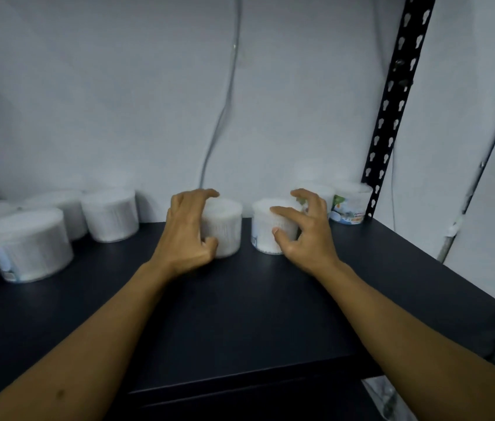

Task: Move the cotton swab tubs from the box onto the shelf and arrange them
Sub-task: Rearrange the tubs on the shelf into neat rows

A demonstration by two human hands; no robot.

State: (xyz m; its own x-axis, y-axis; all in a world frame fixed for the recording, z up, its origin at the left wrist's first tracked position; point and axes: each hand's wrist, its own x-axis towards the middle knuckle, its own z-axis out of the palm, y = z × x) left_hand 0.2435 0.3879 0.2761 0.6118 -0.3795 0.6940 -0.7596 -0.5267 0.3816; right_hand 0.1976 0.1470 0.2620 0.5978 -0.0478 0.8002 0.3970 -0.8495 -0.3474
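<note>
Two white cotton swab tubs stand side by side in the middle of the dark shelf (240, 299), near the back wall. My left hand (188, 235) wraps the left side of the left tub (228, 226), thumb on its front and fingers curled over its top. My right hand (304, 232) claws around the right side of the right tub (263, 226), with thumb and index finger on its face and the other fingers arched behind it. Both tubs rest on the shelf, a small gap between them. No box is in view.
Several more white tubs (27, 244) are grouped at the shelf's left, one further back (109, 214). A labelled tub (351, 203) and another behind my right hand stand at the back right corner beside a black perforated upright (392, 110). A cable (225, 101) hangs down the wall.
</note>
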